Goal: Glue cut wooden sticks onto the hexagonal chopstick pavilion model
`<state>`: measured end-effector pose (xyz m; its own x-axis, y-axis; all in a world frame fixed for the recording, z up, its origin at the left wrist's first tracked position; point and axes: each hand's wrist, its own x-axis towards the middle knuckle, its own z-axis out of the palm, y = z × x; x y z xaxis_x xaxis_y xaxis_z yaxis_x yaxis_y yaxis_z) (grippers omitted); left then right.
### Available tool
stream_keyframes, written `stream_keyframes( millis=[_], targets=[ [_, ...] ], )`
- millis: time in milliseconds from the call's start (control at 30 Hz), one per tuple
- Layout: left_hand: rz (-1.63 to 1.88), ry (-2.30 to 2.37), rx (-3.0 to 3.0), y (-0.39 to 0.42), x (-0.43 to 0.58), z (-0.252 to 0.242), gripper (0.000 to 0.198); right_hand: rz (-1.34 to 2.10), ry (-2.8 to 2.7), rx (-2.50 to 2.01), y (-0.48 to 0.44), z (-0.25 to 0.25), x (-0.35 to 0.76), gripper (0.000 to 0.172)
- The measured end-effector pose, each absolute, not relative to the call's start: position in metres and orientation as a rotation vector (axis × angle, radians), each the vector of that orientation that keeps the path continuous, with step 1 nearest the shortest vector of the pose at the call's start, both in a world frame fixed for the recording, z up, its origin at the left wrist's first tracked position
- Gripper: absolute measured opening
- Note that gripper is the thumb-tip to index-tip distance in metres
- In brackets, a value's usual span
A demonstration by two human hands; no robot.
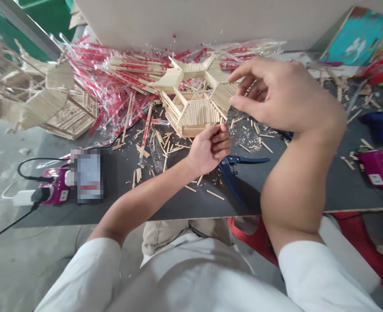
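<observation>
A hexagonal model built of thin wooden sticks (194,97) stands on the dark work board (308,190). My left hand (211,147) is curled closed at the model's near wall, fingertips pressed on its lower edge. My right hand (276,93) hovers at the model's right roof panel, thumb and forefinger pinched close together; whether a small stick is between them I cannot make out. Blue-handled cutters (240,162) lie on the board just right of my left hand.
Heaps of chopsticks in red-printed wrappers (119,82) lie behind the model. Another stick structure (57,108) sits at the left. A magenta power strip (54,186) with cables is at left, another magenta device (378,167) at right. Cut stick bits litter the board.
</observation>
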<state>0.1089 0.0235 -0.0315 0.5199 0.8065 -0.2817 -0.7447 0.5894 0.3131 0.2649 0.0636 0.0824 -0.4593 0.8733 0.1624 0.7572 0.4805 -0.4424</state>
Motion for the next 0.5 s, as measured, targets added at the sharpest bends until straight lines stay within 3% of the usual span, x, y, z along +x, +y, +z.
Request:
stream_keyframes(
  millis=[300,433,500],
  targets=[
    [0.827,0.476,0.415,-0.015,0.095,-0.032,0.023,0.452,-2.294,-1.387,0.04,0.097,0.281,0.023],
    [0.922,0.62,0.608,-0.015,0.057,-0.036,0.021,0.794,-2.33,-1.293,0.017,0.095,0.277,0.021],
    [0.997,0.76,0.784,-0.014,0.039,-0.044,0.022,1.035,-2.329,-1.171,0.006,0.08,0.268,0.031]
  ],
)
